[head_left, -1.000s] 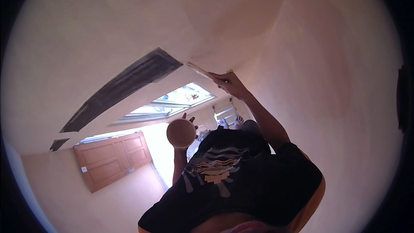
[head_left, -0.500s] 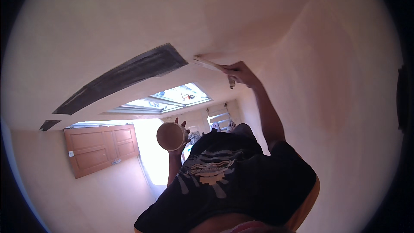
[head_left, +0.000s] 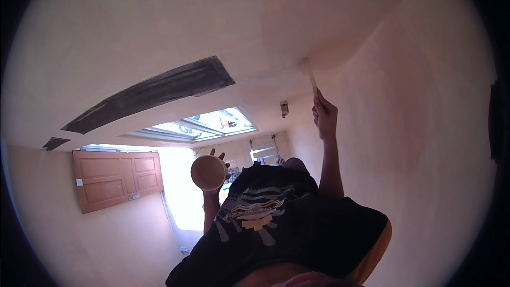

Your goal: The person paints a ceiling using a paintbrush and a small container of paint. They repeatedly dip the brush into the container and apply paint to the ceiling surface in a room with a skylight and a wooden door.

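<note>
In my left hand (head_left: 221, 156) is a round, pale tan tub (head_left: 208, 173), its wide mouth facing up. My fingers show past its far edge, and no detail of its contents can be made out. My right arm is raised, and the right hand (head_left: 326, 117) is wrapped round the handle of a slim paintbrush (head_left: 312, 81). The brush tip touches, or nearly touches, the pinkish wall surface (head_left: 297, 26) by a darker, damp-looking patch close to the corner.
A long dark grey strip (head_left: 154, 94) runs across the surface, left of the brush. Below it is a bright window (head_left: 212, 125). A brown panelled wooden door or shutter (head_left: 117, 179) stands at left by a bright opening. A small fixture (head_left: 284, 109) sits near my right hand.
My right hand and the brush have moved right, away from the dark strip's end, and the brush has turned more upright. The small fixture has come clear of the hand. The tub barely moved.
</note>
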The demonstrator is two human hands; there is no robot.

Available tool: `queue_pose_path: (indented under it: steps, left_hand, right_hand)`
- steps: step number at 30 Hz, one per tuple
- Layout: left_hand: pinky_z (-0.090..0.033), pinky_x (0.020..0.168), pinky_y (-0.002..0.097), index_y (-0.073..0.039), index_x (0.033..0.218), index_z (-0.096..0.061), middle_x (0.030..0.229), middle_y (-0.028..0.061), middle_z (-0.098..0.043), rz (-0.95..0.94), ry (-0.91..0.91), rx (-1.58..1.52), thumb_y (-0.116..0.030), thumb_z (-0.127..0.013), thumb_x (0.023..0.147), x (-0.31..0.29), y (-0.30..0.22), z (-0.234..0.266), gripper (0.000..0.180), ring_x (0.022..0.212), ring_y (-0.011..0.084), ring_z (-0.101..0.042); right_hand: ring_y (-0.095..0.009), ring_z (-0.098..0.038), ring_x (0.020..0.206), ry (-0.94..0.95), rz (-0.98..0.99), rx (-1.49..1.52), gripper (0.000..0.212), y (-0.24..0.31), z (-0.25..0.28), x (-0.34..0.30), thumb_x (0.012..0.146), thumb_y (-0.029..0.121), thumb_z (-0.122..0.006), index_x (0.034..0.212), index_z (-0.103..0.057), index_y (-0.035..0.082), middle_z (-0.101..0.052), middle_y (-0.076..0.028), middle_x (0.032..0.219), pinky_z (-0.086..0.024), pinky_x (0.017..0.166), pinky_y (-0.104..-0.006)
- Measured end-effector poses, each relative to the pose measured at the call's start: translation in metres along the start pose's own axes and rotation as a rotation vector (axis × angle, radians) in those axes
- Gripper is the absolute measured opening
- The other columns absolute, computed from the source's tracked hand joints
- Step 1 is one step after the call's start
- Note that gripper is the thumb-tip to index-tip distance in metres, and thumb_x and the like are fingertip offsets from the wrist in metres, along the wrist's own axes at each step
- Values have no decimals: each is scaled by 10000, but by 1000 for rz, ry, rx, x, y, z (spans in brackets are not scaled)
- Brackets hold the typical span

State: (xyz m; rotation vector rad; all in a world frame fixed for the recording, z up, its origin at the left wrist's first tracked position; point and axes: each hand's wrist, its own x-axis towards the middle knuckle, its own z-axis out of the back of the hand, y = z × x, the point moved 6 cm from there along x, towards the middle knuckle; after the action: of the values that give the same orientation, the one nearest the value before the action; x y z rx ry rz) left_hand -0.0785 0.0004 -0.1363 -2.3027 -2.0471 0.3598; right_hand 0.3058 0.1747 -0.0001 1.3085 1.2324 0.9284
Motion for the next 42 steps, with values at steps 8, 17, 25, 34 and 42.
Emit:
queue_pose_path:
  steps: [8,17,25,34,42]
  left_hand:
    - [-578,746,626,-142,1561,-101,1433,242,-370,64,43,-3,-506,-526,923,-7,5,-14,848,1062,403,-536]
    - [-583,761,610,-142,1564,-82,1471,269,-350,159,102,55,-613,-573,880,13,-1,-22,965,1139,459,-553]
    - [-566,755,638,-148,1558,-135,1408,262,-391,228,98,3,-558,-546,908,19,8,-39,871,1109,418,-537]
    - [-586,737,611,-141,1553,-163,1371,253,-427,232,47,56,-524,-510,936,10,15,-33,805,1079,395,-545]
    - [-580,778,591,-131,1557,-115,1440,255,-372,287,157,224,-522,-587,901,26,14,-44,898,1131,399,-527]
  right_hand:
    - [-45,-437,672,-386,447,-77,333,-89,-84,16,994,97,-547,1306,-584,-14,-648,3,855,-374,550,-246]
    - [-63,-558,654,161,228,-123,375,-60,-132,-32,970,135,-595,1342,-582,86,-719,-80,868,-484,625,-283]
    - [-4,-384,556,3,62,11,406,8,22,21,973,244,-626,1345,-587,88,-462,82,681,-319,463,-184]
    - [-18,-455,653,-389,255,-130,279,-59,-47,21,983,153,-593,1208,-667,5,-662,48,823,-393,544,-233]
    - [-72,-594,784,51,122,-336,342,-100,-68,-4,958,187,-629,1287,-624,92,-744,-107,916,-516,754,-309]
